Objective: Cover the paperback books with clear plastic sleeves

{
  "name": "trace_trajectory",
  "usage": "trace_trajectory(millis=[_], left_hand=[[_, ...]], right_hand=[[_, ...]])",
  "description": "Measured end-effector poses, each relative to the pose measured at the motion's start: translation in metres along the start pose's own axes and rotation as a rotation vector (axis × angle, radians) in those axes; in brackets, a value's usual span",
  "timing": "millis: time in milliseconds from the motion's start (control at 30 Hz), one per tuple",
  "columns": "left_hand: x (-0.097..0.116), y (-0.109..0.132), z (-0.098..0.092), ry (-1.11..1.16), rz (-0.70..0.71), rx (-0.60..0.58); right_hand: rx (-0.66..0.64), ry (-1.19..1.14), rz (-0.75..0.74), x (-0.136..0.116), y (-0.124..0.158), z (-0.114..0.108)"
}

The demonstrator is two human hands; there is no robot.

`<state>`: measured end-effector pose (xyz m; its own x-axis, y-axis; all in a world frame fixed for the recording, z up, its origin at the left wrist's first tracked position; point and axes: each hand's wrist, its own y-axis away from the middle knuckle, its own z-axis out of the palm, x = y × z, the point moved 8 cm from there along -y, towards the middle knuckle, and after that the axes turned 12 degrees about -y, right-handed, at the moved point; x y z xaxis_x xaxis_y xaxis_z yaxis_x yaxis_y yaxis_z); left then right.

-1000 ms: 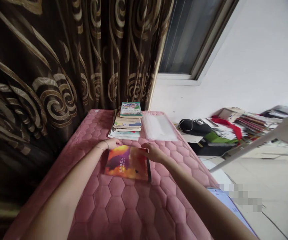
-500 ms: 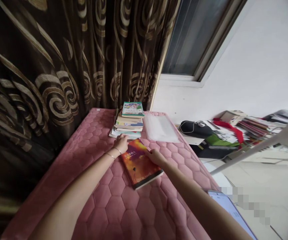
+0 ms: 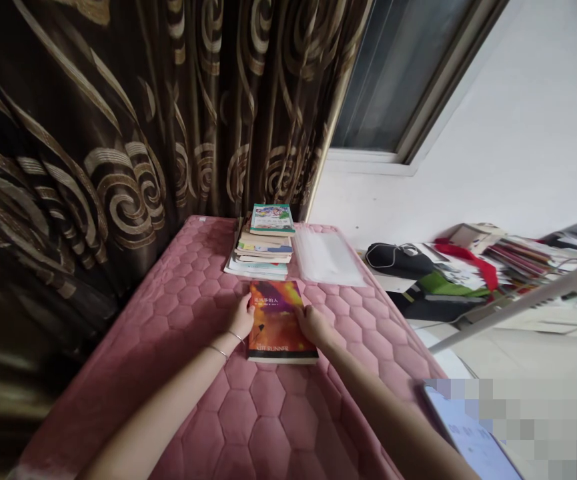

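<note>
An orange and red paperback book [image 3: 277,319] lies flat on the pink quilted surface [image 3: 268,413], its title facing me. My left hand [image 3: 241,319] rests against the book's left edge, fingers curled along it. On the opposite edge my right hand [image 3: 313,325] grips the book with fingers pressed to the cover. A thin bracelet circles my left wrist. Just beyond the book stands a stack of books [image 3: 263,250] topped by a green-covered one.
A clear plastic sleeve [image 3: 329,257] lies right of the stack. A dark patterned curtain [image 3: 118,133] hangs at left and behind. A phone [image 3: 468,437] rests at the lower right edge. Clutter of books and bags [image 3: 443,273] covers the floor at right.
The book has been turned from a sideways, then slanted position to lie square with its title toward me. Both hands shifted to its left and right edges.
</note>
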<state>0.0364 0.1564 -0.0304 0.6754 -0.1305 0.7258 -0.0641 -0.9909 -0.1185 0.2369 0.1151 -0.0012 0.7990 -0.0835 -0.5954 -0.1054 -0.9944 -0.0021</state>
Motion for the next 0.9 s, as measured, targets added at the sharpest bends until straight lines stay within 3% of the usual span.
trace_trajectory(millis=[200, 600, 733, 900], left_hand=[[0.011, 0.012, -0.008, -0.086, 0.100, 0.058], [0.033, 0.029, -0.016, -0.065, 0.237, 0.025], [0.021, 0.034, -0.023, 0.017, 0.114, 0.049], [-0.007, 0.025, -0.018, 0.213, -0.191, 0.024]], right_hand=[[0.042, 0.038, 0.059, 0.002, 0.006, -0.010], [0.075, -0.108, -0.068, 0.016, 0.032, -0.017], [0.082, -0.149, -0.077, 0.018, 0.039, -0.017], [0.110, -0.111, -0.023, 0.016, 0.042, -0.017]])
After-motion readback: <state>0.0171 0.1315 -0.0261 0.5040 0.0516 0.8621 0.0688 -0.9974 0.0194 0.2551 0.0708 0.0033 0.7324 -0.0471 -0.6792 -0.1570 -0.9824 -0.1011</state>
